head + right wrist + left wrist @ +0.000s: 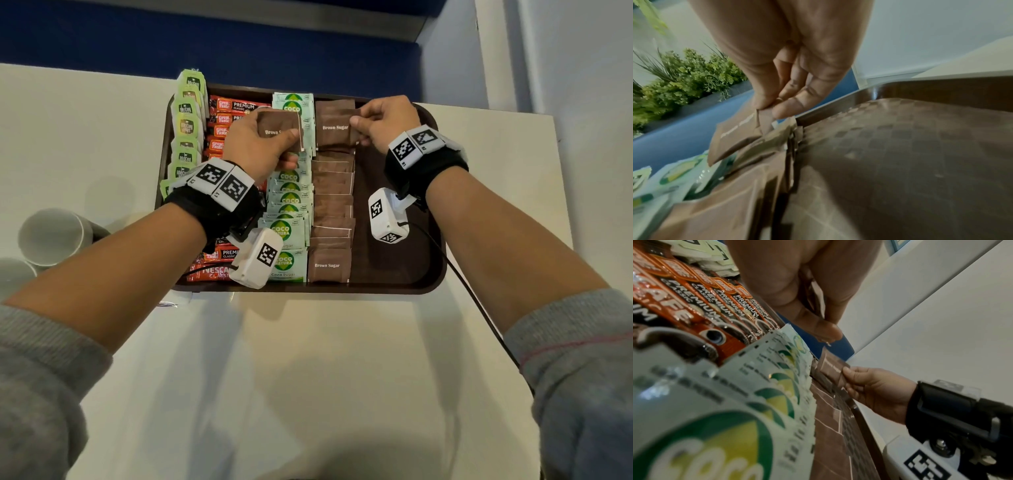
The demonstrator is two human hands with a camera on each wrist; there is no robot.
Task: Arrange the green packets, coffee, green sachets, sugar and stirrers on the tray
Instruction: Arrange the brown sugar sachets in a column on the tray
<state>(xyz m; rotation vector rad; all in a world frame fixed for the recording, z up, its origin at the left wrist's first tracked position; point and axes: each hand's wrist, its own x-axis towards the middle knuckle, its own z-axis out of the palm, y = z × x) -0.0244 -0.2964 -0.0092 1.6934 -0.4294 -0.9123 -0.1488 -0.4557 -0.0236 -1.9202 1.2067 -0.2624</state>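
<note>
A dark brown tray (400, 260) holds four columns: light green packets (186, 128) at the left, red coffee sticks (236, 106), green-and-white Coco sachets (289, 202), and brown sugar packets (332, 205). My left hand (263, 144) grips a small stack of brown sugar packets (279, 128) above the sachet column. My right hand (380, 123) pinches the right edge of one brown sugar packet (335, 128) at the far end of the sugar column; the right wrist view shows thumb and fingertips (787, 108) clamped on that packet (740, 129). No stirrers are visible.
The tray sits on a white table (308, 377) whose right strip (394, 205) of tray floor is bare. Paper cups (51, 236) lie at the left edge. A black cable (479, 301) trails from my right wrist. A blue wall and plants (686, 73) stand beyond the tray.
</note>
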